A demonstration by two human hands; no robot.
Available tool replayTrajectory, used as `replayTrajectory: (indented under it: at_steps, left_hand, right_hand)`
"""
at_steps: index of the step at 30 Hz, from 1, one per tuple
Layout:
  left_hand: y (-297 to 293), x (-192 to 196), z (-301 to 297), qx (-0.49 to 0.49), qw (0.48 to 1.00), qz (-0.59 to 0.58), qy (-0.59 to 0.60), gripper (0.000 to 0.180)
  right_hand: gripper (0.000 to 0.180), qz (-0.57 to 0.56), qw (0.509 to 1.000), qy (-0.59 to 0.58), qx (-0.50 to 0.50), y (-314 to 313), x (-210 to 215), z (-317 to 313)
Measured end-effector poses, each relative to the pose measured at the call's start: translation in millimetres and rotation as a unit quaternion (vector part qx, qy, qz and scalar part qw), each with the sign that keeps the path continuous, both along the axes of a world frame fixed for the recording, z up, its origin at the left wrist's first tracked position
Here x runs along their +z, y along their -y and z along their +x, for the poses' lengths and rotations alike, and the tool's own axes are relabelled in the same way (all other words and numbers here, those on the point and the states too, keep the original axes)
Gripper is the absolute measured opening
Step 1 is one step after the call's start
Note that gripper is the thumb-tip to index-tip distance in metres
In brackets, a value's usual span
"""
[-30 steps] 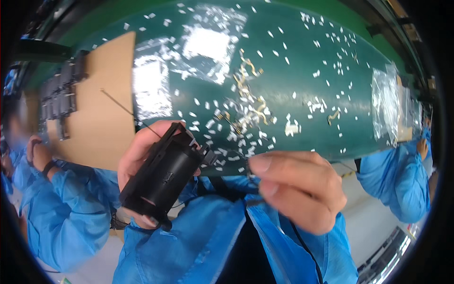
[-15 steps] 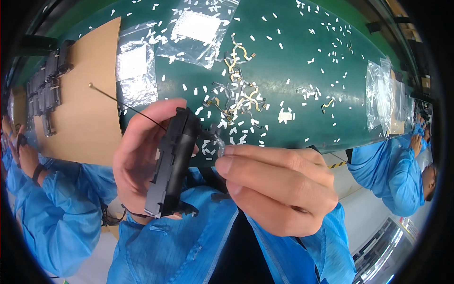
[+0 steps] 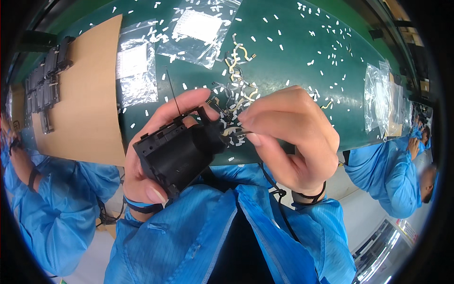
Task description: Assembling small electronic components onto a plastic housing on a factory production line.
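A black plastic housing (image 3: 177,154) with a thin antenna wire (image 3: 171,90) rising from it is gripped in my left hand (image 3: 149,128), thumb in front and fingers behind. Its broad curved face is turned up. At the housing's right end, my right hand (image 3: 298,137) pinches a thin flat strip, apparently a flex cable (image 3: 231,131), between thumb and fingertips. The strip's inner end meets the housing, but how it is joined there cannot be made out. Just beyond both hands lies a loose pile of yellow and grey flex cables (image 3: 246,98) on the green table.
Many small white pieces (image 3: 278,32) are scattered over the green table (image 3: 302,61). Clear plastic bags with white labels (image 3: 196,24) lie at the back. On the left, a brown cardboard sheet (image 3: 90,94) bears several black housings (image 3: 46,90). Blue-sleeved people (image 3: 388,165) sit on both sides.
My left hand has turned the housing so its broad face shows and its antenna stands more upright. My right hand has risen and turned, its fingertips now at the housing's right end.
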State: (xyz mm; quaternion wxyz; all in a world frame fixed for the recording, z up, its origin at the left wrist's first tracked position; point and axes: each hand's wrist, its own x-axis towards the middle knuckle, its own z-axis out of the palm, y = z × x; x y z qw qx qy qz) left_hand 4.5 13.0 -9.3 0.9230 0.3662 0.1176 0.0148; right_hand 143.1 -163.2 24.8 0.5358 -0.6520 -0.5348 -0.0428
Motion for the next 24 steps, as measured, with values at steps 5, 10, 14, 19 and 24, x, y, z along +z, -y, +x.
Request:
replayTrajectory:
  at_steps: [5, 10, 14, 19, 24]
  left_hand:
    - [4, 18, 10, 0.029, 0.996, 0.084, 0.004, 0.143]
    - [1, 24, 13, 0.007, 1.0, 0.019, 0.001, 0.137]
    - [-7, 19, 12, -0.037, 0.998, -0.03, 0.033, 0.13]
    - [-6, 8, 9, -0.013, 0.998, -0.025, 0.064, 0.125]
    - [-4, 6, 9, -0.001, 0.995, -0.056, 0.077, 0.119]
  right_hand:
    - [0.022, -0.031, 0.999, 0.007, -0.006, 0, 2, 4]
    - [0.025, -0.031, 0.999, 0.019, 0.005, 2, 5, 3]
    - [0.024, -0.07, 0.997, 0.003, 0.042, 4, 6, -1]
    - [0.031, -0.112, 0.989, -0.093, 0.024, 2, 4, -12]
    - [0.041, -0.089, 0.908, -0.408, 0.028, 0, 6, -33]
